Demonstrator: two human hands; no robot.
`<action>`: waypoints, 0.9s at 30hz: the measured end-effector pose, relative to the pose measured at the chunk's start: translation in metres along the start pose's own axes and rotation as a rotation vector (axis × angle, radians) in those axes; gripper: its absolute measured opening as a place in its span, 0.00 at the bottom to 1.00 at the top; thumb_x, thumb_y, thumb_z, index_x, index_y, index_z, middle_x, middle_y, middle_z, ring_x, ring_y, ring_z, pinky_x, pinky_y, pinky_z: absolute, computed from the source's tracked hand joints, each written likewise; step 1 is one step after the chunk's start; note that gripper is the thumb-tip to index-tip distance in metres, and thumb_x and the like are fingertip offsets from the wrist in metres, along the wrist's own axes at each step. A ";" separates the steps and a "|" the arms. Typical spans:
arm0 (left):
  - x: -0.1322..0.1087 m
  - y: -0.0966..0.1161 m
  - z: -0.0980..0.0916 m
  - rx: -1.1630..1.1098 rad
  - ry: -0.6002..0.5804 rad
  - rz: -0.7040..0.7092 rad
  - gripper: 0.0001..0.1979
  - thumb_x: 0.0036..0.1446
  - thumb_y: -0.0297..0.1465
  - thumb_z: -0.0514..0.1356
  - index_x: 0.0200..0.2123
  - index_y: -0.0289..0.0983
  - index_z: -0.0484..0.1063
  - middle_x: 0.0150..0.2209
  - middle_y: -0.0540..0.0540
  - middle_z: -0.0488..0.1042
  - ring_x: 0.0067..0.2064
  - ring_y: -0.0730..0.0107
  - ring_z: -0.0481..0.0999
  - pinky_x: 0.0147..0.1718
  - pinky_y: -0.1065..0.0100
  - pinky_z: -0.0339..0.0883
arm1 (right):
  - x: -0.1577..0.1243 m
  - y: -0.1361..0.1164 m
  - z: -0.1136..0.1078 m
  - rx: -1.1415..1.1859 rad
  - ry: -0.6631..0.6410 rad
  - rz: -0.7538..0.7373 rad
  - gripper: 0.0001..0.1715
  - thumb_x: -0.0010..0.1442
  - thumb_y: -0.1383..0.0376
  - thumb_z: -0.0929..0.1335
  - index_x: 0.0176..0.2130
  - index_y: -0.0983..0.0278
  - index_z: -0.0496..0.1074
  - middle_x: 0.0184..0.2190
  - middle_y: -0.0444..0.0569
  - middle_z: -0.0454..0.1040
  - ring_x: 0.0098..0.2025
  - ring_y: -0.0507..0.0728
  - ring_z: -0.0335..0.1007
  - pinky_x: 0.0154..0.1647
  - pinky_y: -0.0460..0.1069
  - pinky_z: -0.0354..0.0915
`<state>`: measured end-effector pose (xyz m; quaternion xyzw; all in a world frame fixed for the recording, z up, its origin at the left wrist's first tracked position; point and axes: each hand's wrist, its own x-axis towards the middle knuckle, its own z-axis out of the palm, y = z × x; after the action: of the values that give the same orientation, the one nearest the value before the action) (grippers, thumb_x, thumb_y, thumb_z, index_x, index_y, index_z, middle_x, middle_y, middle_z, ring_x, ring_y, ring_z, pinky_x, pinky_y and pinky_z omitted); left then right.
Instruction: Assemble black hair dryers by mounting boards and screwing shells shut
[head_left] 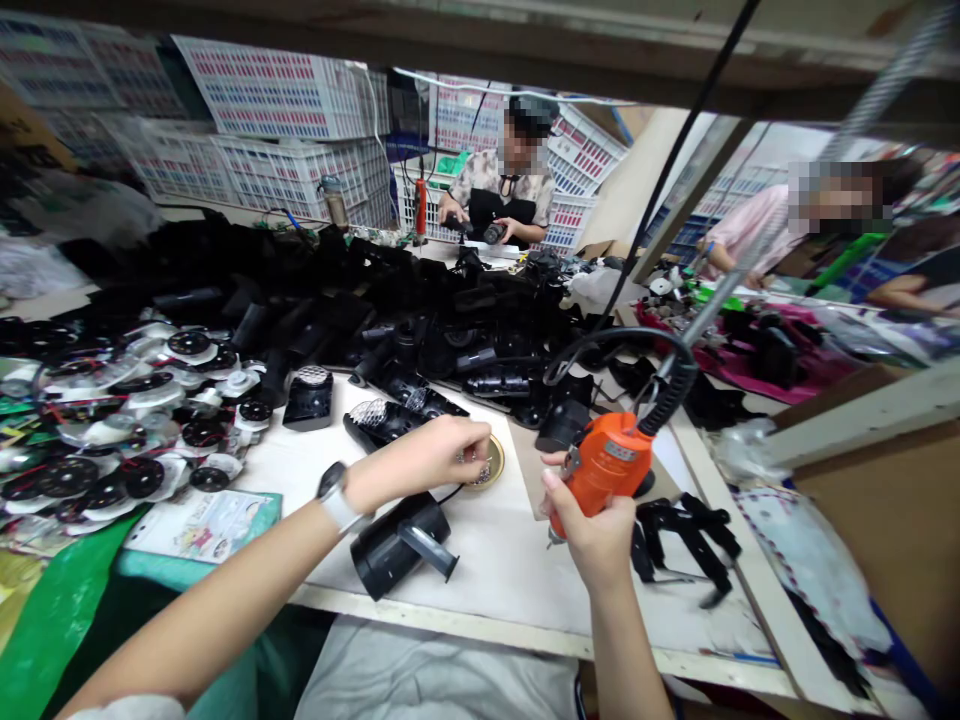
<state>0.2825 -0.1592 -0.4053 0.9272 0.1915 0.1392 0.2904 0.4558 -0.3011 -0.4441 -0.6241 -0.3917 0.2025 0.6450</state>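
My left hand (461, 450) reaches into a small round dish (496, 466) of screws, its fingers pinched; whether a screw is between them is hidden. An orange electric screwdriver (609, 462) hangs from a cable and spring, tip pointing down, and my right hand (596, 525) is wrapped round it. Just below my left hand, a black cylindrical housing (401, 545) with a stub handle lies on the white tabletop (495, 590). Black slim plastic parts (686, 540) lie in a loose pile right of the screwdriver.
White motor assemblies (150, 420) with black discs are heaped at left. Black plastic housings (450, 330) cover the table's back. A co-worker (502, 200) sits opposite, holding dark parts; another person (780, 230) is at far right. A wooden shelf (300, 25) crosses overhead.
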 end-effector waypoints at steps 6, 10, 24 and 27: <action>-0.066 -0.005 0.007 -0.246 0.237 -0.135 0.05 0.64 0.26 0.60 0.40 0.38 0.77 0.37 0.50 0.81 0.35 0.72 0.77 0.36 0.73 0.70 | -0.008 -0.001 0.007 0.081 -0.092 0.025 0.15 0.56 0.56 0.77 0.39 0.63 0.78 0.21 0.42 0.73 0.20 0.52 0.68 0.20 0.47 0.67; -0.054 -0.020 0.007 -0.279 0.323 -0.159 0.08 0.64 0.27 0.61 0.43 0.37 0.81 0.40 0.46 0.82 0.41 0.67 0.80 0.42 0.68 0.71 | -0.011 0.002 0.018 0.130 -0.126 0.033 0.17 0.56 0.56 0.78 0.40 0.64 0.79 0.20 0.42 0.73 0.19 0.53 0.68 0.18 0.46 0.65; -0.139 0.003 0.057 -0.438 0.703 -0.285 0.07 0.63 0.26 0.65 0.40 0.44 0.81 0.40 0.52 0.83 0.43 0.73 0.82 0.44 0.76 0.74 | -0.011 -0.009 0.025 0.518 -0.099 -0.040 0.07 0.60 0.64 0.76 0.35 0.61 0.75 0.16 0.36 0.66 0.15 0.49 0.62 0.17 0.44 0.61; -0.162 0.018 0.078 -0.416 0.719 -0.288 0.09 0.62 0.24 0.65 0.39 0.45 0.79 0.39 0.53 0.83 0.44 0.72 0.82 0.45 0.75 0.74 | -0.019 -0.028 0.037 0.628 -0.111 -0.057 0.05 0.62 0.62 0.74 0.35 0.60 0.75 0.16 0.35 0.63 0.15 0.47 0.59 0.19 0.43 0.61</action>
<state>0.1724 -0.2818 -0.4803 0.7054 0.3756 0.4467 0.4022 0.4098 -0.2955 -0.4251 -0.3711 -0.3619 0.3294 0.7892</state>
